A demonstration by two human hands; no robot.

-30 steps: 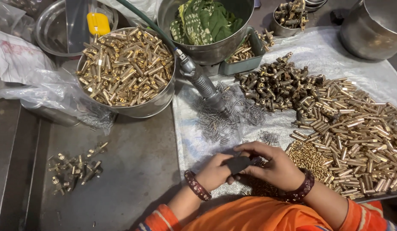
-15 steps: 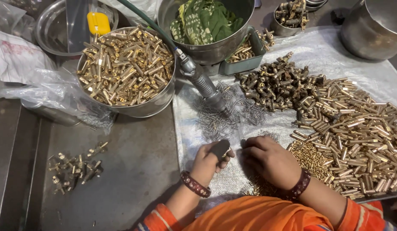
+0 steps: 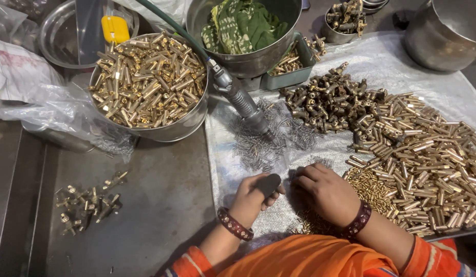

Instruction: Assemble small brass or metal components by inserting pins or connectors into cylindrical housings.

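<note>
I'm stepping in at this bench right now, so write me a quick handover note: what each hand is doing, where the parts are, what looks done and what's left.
Left hand: closed around a small dark tool, resting on the plastic sheet.
Right hand: palm down beside it, fingers on the sheet by the small springs; whether it holds a part is hidden.
Parts: brass tubes heaped at right, darker fittings behind them, tiny brass pieces by the right wrist. The air tool lies over the springs.
Done: steel bowl full of brass pieces.
Left: the big loose heaps, plus a small cluster on the bare tabletop.
</note>
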